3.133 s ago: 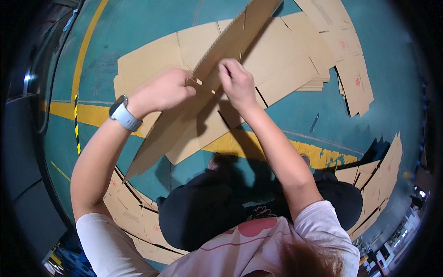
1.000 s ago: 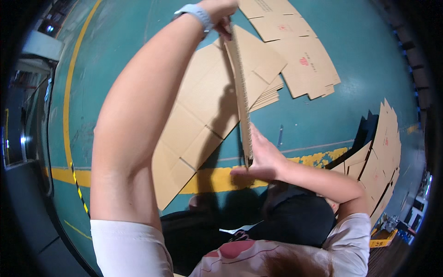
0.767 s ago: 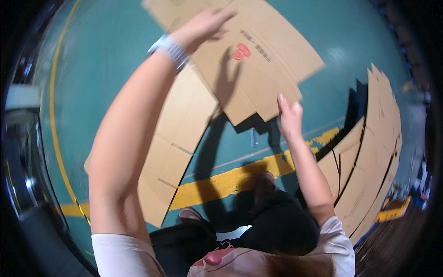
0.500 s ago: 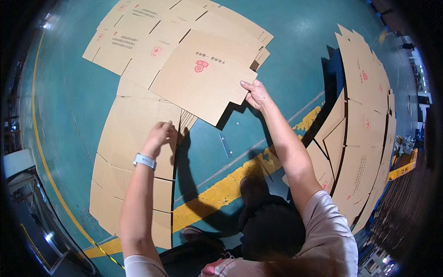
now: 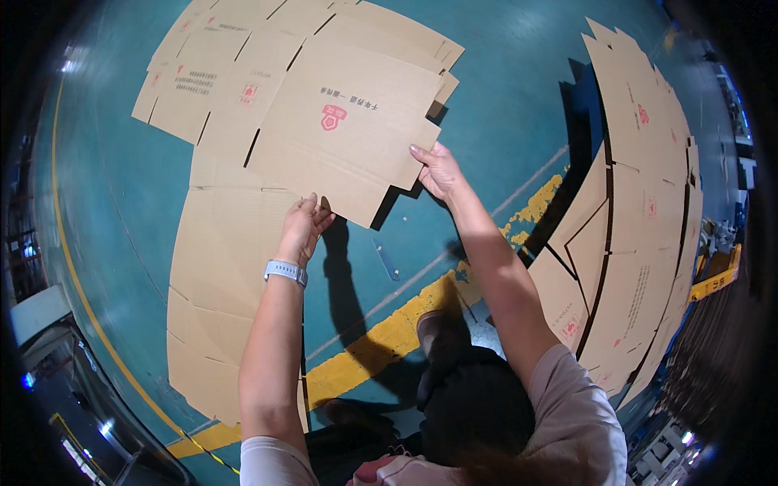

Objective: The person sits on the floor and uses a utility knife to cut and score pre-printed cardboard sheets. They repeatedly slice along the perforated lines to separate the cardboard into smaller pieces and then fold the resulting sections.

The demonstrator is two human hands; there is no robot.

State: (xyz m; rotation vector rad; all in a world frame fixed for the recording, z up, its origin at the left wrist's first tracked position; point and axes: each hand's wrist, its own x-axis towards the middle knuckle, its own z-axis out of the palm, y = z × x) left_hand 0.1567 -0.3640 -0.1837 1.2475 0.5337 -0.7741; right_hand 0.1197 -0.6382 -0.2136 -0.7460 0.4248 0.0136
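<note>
Both hands hold a large flat cardboard box blank [image 5: 348, 89], brown, slotted, with red and dark print. My right hand [image 5: 438, 170] grips its right-hand corner, thumb on top and the other fingers underneath. At its near edge, my left hand [image 5: 306, 227] is closed with the thumb over the board and the fingertips partly hidden. Below that edge another flat cardboard piece [image 5: 219, 267], plain and creased, stretches toward me on the left. From the picture I cannot tell how the two pieces are joined or layered.
To the right lies a stack of printed flat cardboard blanks [image 5: 640, 211], with a yellow metal bar [image 5: 715, 283] beyond it. A small clear strip [image 5: 386, 261] lies on the green floor [image 5: 510, 105]. A worn yellow floor line [image 5: 381, 344] crosses near my feet. Dark equipment [image 5: 65, 381] stands at lower left.
My left hand has moved up and right onto the near edge of the blank, closing on it. My right hand keeps its grip; the blank has shifted slightly left and away from me.
</note>
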